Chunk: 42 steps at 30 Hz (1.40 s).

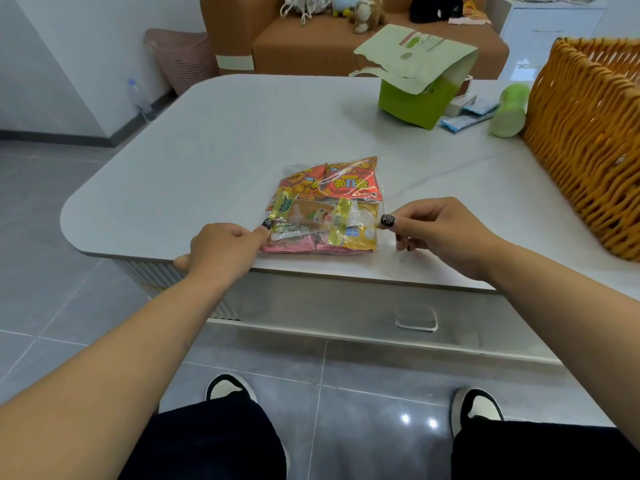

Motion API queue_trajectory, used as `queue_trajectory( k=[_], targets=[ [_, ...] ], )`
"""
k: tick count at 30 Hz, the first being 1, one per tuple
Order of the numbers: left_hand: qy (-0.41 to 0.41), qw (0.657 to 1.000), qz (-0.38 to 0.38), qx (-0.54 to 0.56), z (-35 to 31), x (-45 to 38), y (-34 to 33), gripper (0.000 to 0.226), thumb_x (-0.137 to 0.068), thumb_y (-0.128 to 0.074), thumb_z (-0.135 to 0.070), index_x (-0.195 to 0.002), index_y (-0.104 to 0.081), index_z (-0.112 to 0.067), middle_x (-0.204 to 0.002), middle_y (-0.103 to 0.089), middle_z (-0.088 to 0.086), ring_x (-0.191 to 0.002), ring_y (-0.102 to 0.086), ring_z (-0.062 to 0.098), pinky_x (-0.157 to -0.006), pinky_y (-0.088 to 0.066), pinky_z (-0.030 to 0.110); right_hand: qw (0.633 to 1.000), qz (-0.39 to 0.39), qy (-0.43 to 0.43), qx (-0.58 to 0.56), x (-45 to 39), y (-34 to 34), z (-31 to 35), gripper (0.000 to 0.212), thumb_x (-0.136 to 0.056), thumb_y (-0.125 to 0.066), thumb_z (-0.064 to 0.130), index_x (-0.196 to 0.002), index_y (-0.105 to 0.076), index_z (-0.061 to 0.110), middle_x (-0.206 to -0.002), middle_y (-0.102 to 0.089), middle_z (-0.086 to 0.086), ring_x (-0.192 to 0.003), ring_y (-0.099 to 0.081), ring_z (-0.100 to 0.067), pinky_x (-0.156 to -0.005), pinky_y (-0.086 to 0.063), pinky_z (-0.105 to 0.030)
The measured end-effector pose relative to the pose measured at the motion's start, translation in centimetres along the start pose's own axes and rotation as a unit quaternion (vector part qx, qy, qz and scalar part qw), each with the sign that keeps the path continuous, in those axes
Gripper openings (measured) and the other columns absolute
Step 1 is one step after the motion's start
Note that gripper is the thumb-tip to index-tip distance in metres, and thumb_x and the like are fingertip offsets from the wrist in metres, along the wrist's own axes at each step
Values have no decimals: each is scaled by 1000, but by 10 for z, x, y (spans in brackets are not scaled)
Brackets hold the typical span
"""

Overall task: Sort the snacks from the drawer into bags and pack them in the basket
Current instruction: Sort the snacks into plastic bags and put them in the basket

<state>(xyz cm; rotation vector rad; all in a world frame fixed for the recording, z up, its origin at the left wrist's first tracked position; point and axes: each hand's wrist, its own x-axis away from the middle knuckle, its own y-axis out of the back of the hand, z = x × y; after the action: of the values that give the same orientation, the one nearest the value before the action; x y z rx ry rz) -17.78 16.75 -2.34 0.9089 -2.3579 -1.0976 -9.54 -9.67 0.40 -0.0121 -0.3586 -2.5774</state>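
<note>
Both hands [221, 251] [436, 233] pinch the snack-filled clear bag [323, 209] on the table [194, 161].

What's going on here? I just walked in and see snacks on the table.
A person is handling a clear bag of snacks lying near the front edge of the white table. The left hand and right hand each pinch its near end. The wicker basket stands at the right.
</note>
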Motion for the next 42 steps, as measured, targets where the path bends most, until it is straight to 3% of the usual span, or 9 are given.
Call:
queue_trajectory(
  k=[12,15,19,21,23,25,28,33,42],
  targets=[
    [-125,986,-76,-84,-9,16,-1,12,-93,-51,-29,-94,-59,-20,-89,-63,-8,-90,-57,20,-82,-24,36,962,-169,-62,205,-17,-19,-15,30,-84,-70,33,-70,-71,7,-60,-61,1,-60,-53,-16,-58,-42,-25],
    [-269,955,-88,-89,-12,22,-3,44,-87,-57,-5,-130,-49,-13,-127,-56,6,-115,-54,29,-94,-35,42,958,-183,-74,210,-22,-18,-13,31,-82,-73,34,-70,-71,6,-58,-61,2,-58,-53,-13,-55,-40,-24],
    [-444,874,-32,-193,-13,32,-21,67,-73,-54,5,-139,-50,-5,-142,-49,20,-125,-51,40,-93,-48,47,932,-216,-55,286,-22,-21,-16,24,-79,-75,37,-79,-65,15,-78,-60,4,-75,-55,-14,-58,-41,-26],
    [-420,882,25,-211,-12,40,-28,68,-84,-39,-14,-150,-29,-2,-158,-25,19,-145,-26,35,-116,-23,44,883,-245,127,381,-20,-25,-19,16,-81,-72,20,-94,-66,12,-94,-60,-4,-86,-59,-23,-69,-48,-35],
    [-403,886,58,-220,-7,40,-32,73,-90,-22,-33,-155,0,-9,-164,6,8,-151,7,24,-117,7,33,797,-202,335,460,-18,-31,-23,26,-79,-59,1,-103,-69,4,-104,-66,-14,-95,-63,-36,-77,-51,-43],
    [-410,880,57,-234,-2,37,-34,76,-91,-13,-48,-154,13,-14,-162,19,4,-149,20,19,-114,16,30,759,-105,397,506,-14,-42,-31,38,-86,-48,7,-120,-65,1,-125,-63,-17,-119,-57,-37,-96,-47,-47],
    [-406,880,64,-238,4,34,-38,81,-83,-3,-62,-147,24,-19,-160,26,3,-145,29,19,-113,20,30,781,11,293,552,-5,-58,-44,62,-97,-33,37,-147,-34,0,-154,-30,-17,-145,-23,-32,-116,-27,-47],
    [-375,900,75,-211,9,38,-42,86,-81,-2,-68,-140,35,-18,-152,40,2,-139,40,20,-111,24,30,802,10,175,571,-2,-63,-46,95,-86,-13,68,-151,7,2,-160,13,-16,-147,15,-27,-121,1,-36],
    [-228,956,96,-160,-12,44,-39,96,-97,-32,-58,-147,26,-1,-156,32,16,-146,26,27,-119,10,35,835,-5,81,544,0,-72,-42,112,-69,-6,80,-146,26,4,-155,30,-13,-144,26,-23,-117,11,-31]
  ],
)
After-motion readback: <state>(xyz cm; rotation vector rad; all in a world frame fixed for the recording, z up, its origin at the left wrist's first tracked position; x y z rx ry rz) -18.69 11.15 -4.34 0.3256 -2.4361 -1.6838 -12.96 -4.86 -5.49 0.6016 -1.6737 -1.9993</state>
